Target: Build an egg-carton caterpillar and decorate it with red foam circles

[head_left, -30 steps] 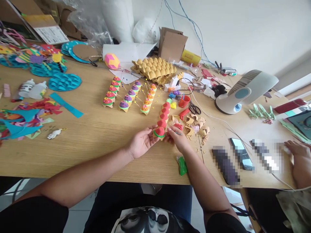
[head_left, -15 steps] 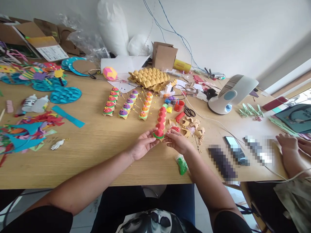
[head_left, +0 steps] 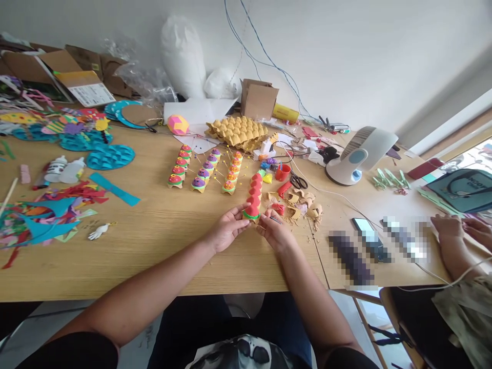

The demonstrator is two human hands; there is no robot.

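A row of egg-carton cups covered in red clay, with a green band round its near cup, lies lengthwise in front of me. My left hand pinches that near cup from the left. My right hand closes on its right side, fingertips at the green band. A thin dark stick shows by my right fingers; its kind is unclear. Further back stand three finished-looking rows: a red one, a purple one and an orange one, with ball-headed pins stuck in them.
Right of the row lie torn carton scraps, scissors and a red cup. A yellow egg tray and a white fan stand behind. Paper strips cover the left. Another person's hands rest at far right.
My right hand has turned slightly and the dark stick now shows at its fingers. The green clay bag is out of sight where my right forearm lies. The view has shifted a little.
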